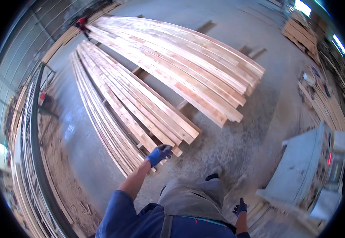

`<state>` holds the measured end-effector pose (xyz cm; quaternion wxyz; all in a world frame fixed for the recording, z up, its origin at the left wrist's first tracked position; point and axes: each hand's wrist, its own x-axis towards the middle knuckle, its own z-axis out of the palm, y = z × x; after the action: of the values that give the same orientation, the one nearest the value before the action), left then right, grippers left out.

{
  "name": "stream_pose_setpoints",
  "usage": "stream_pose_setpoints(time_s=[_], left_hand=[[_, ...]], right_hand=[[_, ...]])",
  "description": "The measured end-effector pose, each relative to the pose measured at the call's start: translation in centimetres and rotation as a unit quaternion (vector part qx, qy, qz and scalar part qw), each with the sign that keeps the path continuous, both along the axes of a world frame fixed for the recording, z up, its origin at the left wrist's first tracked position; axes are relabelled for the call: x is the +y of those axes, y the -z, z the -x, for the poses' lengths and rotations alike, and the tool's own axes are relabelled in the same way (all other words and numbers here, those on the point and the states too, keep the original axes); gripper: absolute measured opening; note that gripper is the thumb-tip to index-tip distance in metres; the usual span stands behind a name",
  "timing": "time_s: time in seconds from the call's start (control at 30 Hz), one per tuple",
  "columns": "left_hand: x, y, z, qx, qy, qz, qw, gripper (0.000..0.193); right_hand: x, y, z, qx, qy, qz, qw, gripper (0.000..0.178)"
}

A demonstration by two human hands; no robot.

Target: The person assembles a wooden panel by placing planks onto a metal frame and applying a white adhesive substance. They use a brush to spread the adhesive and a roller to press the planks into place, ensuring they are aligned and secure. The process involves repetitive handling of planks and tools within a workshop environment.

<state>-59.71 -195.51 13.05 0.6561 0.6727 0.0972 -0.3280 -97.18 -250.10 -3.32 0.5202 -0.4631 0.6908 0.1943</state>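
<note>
Left hand (159, 154) grips a plank end (165, 155).

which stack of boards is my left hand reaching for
The nearer, lower stack: your left hand is at its near end. The bigger stack lies farther off, to the right.

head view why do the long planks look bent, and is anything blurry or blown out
Head view: the fisheye lens bows the straight planks toward the rim, with black corners around the round picture. The far left wall and rack are smeared. Windows at the top right are blown out white. The gloved left hand at the plank ends and the right hand look fairly sharp.
</note>
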Motion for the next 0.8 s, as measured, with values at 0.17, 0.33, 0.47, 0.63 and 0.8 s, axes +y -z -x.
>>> stream_pose_setpoints(time_s=[0.17, 0.33, 0.47, 0.63, 0.8], left_hand=[[-6.6, 0.4, 0.0, 0.097, -0.013, -0.103, 0.990, 0.051], [-11.1, 1.5, -7.6, 0.129, -0.121, -0.060, 0.982, 0.056], [-17.4, 6.8, -16.0, 0.090, -0.096, -0.036, 0.991, 0.055], [-26.6, 11.9, -21.2, 0.121, -0.113, 0.033, 0.986, 0.054], [-33.2, 14.7, -21.5, 0.058, -0.057, -0.072, 0.994, 0.044]], right_hand=[[-7.2, -1.4, -22.7, -0.125, -0.200, 0.017, 0.972, 0.066], [-12.1, 0.8, -41.2, -0.093, -0.295, 0.014, 0.951, 0.080], [-14.4, 6.0, -51.0, -0.119, -0.304, -0.008, 0.945, 0.092], [-15.4, 10.1, -58.9, -0.046, -0.262, -0.053, 0.963, 0.094], [-17.7, 16.6, -64.4, -0.029, -0.240, -0.150, 0.959, 0.111]])
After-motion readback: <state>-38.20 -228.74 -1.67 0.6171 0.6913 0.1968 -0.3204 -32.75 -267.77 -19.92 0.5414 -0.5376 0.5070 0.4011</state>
